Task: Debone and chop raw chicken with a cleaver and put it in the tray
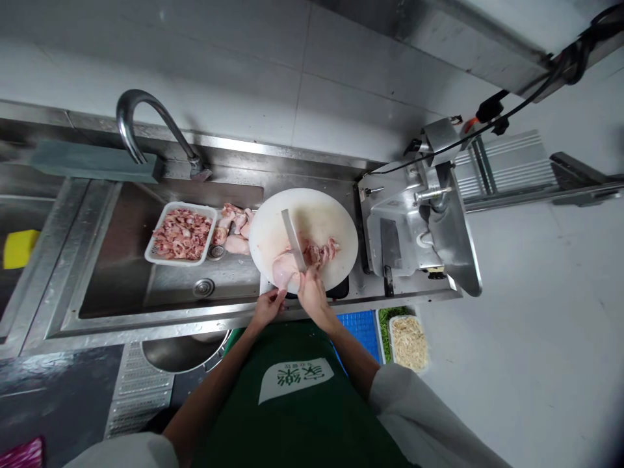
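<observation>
On a round white cutting board [316, 207] lies a pale piece of raw chicken [283, 268], near the board's front edge. My right hand [311, 292] is closed round the handle end of a knife [293, 239], whose blade points away from me across the board, beside the chicken. With its fingers pinched, my left hand [268, 307] holds the near end of the chicken. Cut pieces of meat [322, 252] lie right of the blade.
Left of the board is a sink [117, 273] with a white basket [210, 235] of chopped meat and more chicken pieces [237, 244]. A faucet [166, 120] arches behind. At right stand a metal slicer [453, 227] and a second knife [389, 250].
</observation>
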`<state>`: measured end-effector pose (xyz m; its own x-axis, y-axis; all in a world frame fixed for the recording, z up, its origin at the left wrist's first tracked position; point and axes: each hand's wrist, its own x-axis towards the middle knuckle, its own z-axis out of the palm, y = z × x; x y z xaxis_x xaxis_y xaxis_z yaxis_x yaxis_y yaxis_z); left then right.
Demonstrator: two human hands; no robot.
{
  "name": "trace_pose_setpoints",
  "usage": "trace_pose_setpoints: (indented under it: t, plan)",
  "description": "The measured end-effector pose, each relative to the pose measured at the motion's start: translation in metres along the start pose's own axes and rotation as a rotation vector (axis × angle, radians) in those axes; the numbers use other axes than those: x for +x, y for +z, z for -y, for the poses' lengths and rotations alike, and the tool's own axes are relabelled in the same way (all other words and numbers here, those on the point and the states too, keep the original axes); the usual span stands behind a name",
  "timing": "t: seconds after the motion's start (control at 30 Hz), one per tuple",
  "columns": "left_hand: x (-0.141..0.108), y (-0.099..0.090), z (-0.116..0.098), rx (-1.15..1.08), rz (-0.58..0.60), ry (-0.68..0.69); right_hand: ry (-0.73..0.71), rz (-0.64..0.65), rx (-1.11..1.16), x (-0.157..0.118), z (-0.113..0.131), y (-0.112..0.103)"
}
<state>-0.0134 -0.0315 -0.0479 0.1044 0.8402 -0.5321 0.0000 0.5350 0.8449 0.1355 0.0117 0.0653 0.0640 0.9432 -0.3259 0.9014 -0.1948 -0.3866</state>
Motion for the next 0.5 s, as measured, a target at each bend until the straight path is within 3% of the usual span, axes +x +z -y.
trace_pose_setpoints:
  t: [0.07, 0.17, 0.3, 0.37, 0.4, 0.5]
  plan:
    - [0.000, 0.001, 0.000, -0.008, 0.008, 0.009, -0.014, 0.034, 0.006, 0.001, 0.009, -0.001]
    - [0.000, 0.002, 0.002, -0.035, 0.008, -0.009, -0.082, -0.011, 0.008, 0.001, 0.010, -0.025]
    - [0.001, 0.005, 0.007, -0.066, -0.006, -0.016, -0.126, -0.379, 0.123, 0.001, 0.010, -0.056]
    - [0.002, 0.005, 0.009, -0.077, -0.013, -0.002, -0.132, -0.486, 0.151, 0.004, 0.012, -0.046]
    - [0.002, 0.005, 0.009, -0.073, -0.015, 0.002, -0.138, -0.462, 0.131, 0.007, 0.012, -0.034]
    - [0.001, 0.004, 0.011, -0.024, -0.005, 0.009, -0.144, -0.172, 0.019, 0.015, 0.007, 0.009]
